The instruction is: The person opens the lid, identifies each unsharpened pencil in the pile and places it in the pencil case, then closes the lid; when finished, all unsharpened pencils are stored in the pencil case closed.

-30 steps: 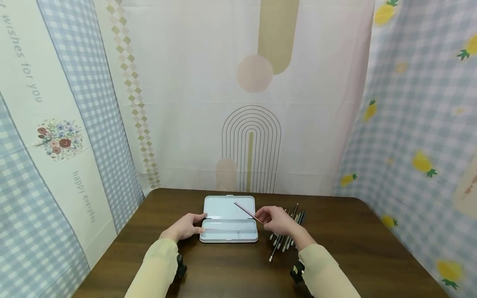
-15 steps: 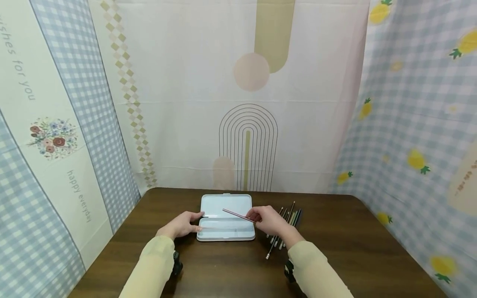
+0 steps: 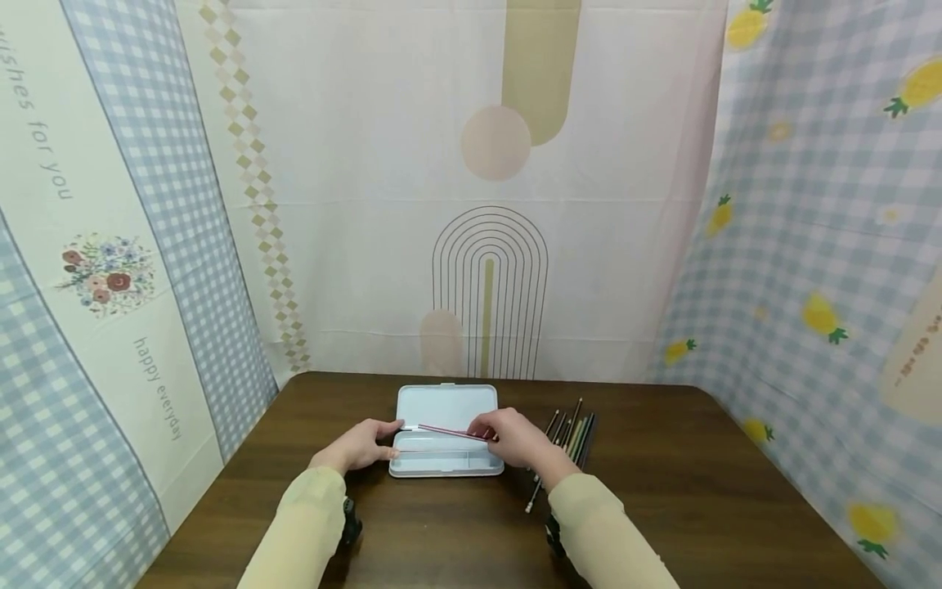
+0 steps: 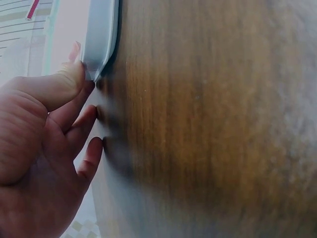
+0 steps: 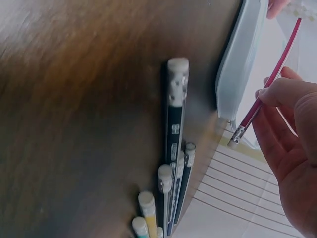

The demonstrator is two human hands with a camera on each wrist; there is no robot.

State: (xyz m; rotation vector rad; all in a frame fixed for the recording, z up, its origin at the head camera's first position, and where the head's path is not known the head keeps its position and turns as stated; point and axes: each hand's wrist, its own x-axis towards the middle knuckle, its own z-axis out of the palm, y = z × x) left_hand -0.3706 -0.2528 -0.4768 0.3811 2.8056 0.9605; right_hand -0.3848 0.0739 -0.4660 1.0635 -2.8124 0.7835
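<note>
A pale blue pencil case (image 3: 445, 472) lies on the table, its lid (image 3: 445, 401) folded back. My left hand (image 3: 356, 446) grips the case's left end, with the thumb on the rim in the left wrist view. Between thumb and fingers, my right hand (image 3: 518, 438) pinches a red pencil (image 5: 285, 55) near its eraser end. The pencil is held over the case, slanting slightly, with its far end toward the left. A thin pinkish strip (image 3: 430, 451) shows inside the tray.
Right of the case lies a loose pile of pencils (image 3: 577, 438), several with white erasers toward the near side, partly hidden by my right forearm. The brown table (image 3: 441, 540) ends at hanging patterned cloths behind and on both sides.
My right hand has moved left with the red pencil, bringing it over the case, lower and closer to level. My left hand keeps its hold on the case.
</note>
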